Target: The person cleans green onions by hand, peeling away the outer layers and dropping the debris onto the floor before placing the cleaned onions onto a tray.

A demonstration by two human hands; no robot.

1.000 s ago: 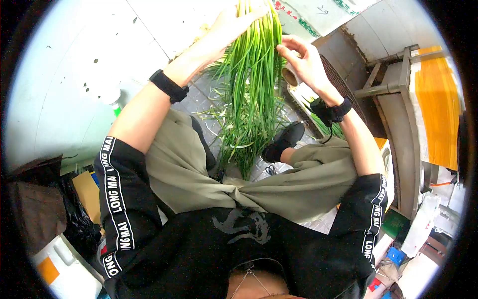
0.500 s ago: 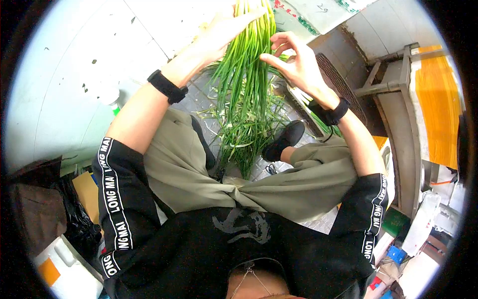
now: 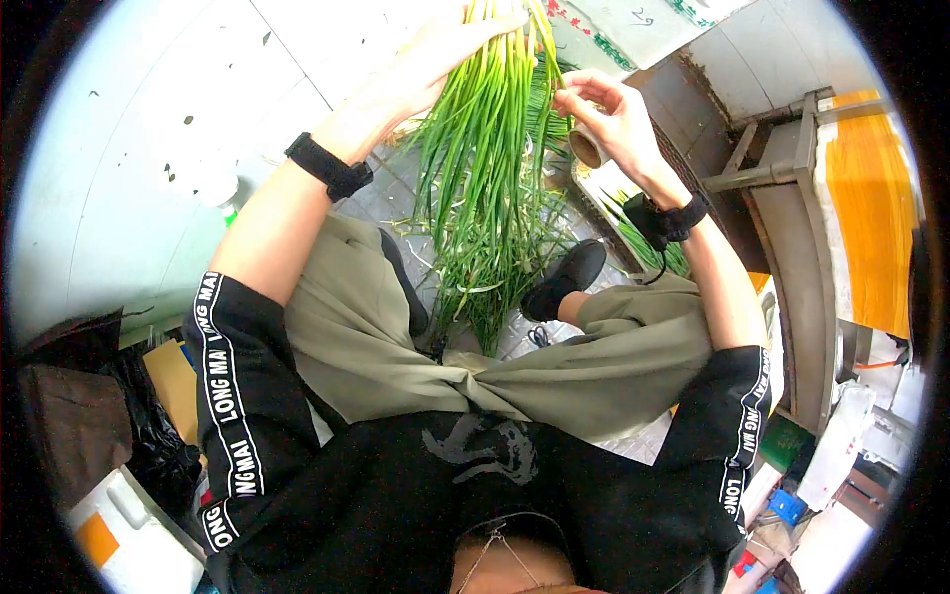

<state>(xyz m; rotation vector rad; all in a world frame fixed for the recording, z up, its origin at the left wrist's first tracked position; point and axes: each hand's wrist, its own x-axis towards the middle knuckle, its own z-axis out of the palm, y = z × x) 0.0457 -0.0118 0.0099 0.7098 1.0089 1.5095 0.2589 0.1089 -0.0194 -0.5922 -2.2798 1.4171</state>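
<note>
My left hand [image 3: 445, 57] is closed round the upper part of a bunch of scallions [image 3: 485, 129], whose pale ends point up and green leaves hang down. My right hand [image 3: 609, 111] is at the bunch's right side, thumb and fingers pinched on a scallion leaf [image 3: 551, 61] drawn out from the rest. Just below those fingers shows the round brown end of a roll or tube [image 3: 586, 147]. A heap of loose scallion leaves and trimmings [image 3: 485, 267] lies on the floor between my feet.
More scallions [image 3: 633, 223] lie in a box by my right shoe [image 3: 566, 280]. A metal-framed stand [image 3: 787, 183] is on the right, and a printed white box [image 3: 633, 30] stands at the top. The tiled wall [image 3: 129, 129] runs along the left, near black bags [image 3: 148, 426].
My right hand has closed from loosely spread fingers to a pinch and moved slightly right and down, pulling a leaf aside. The bunch has fanned out a little to the left.
</note>
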